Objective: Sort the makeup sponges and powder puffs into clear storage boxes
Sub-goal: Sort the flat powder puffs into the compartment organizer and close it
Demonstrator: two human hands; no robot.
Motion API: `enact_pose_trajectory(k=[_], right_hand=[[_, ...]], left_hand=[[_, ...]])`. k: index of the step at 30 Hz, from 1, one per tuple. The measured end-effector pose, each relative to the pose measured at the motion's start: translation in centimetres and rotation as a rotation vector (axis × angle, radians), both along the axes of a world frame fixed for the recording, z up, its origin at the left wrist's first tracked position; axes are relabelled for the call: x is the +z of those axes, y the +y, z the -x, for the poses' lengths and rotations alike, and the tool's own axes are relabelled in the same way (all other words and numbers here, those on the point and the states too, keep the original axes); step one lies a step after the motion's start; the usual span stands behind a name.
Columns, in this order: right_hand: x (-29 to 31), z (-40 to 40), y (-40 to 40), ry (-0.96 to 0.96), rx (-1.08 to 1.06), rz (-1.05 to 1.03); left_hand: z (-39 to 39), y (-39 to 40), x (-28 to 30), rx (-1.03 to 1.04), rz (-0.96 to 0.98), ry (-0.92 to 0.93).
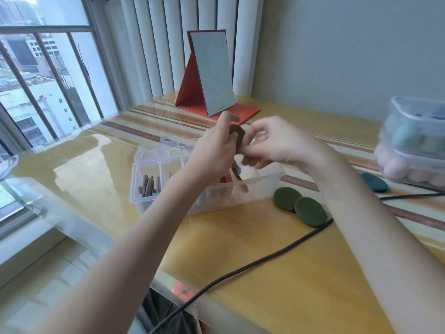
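My left hand (216, 145) and my right hand (277, 143) together hold a dark green powder puff (238, 135) upright above a clear divided storage box (168, 189). Fingers of both hands pinch the puff's edges. The box's left compartment holds several brown and pink puffs (149, 185) standing on edge. Two dark green round puffs (298, 204) lie on the table just right of the box. A teal puff (374, 182) lies further right. Stacked clear boxes (414, 143) at the far right hold green and pink egg-shaped sponges.
A red folding mirror (212, 75) stands at the back of the glass-topped yellow table (252, 249). A black cable (240, 273) runs across the table from the front edge to the right. A window (43, 80) is on the left.
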State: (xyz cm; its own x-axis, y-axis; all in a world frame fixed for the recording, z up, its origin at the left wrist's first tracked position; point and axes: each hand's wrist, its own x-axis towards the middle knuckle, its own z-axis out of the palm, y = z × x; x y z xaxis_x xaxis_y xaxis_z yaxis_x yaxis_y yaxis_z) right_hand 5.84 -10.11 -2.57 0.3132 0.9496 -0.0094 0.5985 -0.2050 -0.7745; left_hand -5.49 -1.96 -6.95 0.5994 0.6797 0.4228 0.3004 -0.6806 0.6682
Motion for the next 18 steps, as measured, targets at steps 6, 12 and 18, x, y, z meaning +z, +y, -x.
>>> enact_pose_trajectory(k=[6, 12, 18], right_hand=[[-1.3, -0.8, 0.9, -0.098, -0.102, -0.105], [-1.1, -1.4, 0.5, 0.038, -0.062, -0.07], [0.4, -1.1, -0.2, -0.079, -0.076, -0.104]], left_hand=[[-0.4, -0.4, -0.2, -0.075, -0.006, 0.049], [-0.3, -0.1, -0.3, -0.111, 0.001, 0.032], [-0.5, -0.4, -0.2, -0.048, 0.019, 0.052]])
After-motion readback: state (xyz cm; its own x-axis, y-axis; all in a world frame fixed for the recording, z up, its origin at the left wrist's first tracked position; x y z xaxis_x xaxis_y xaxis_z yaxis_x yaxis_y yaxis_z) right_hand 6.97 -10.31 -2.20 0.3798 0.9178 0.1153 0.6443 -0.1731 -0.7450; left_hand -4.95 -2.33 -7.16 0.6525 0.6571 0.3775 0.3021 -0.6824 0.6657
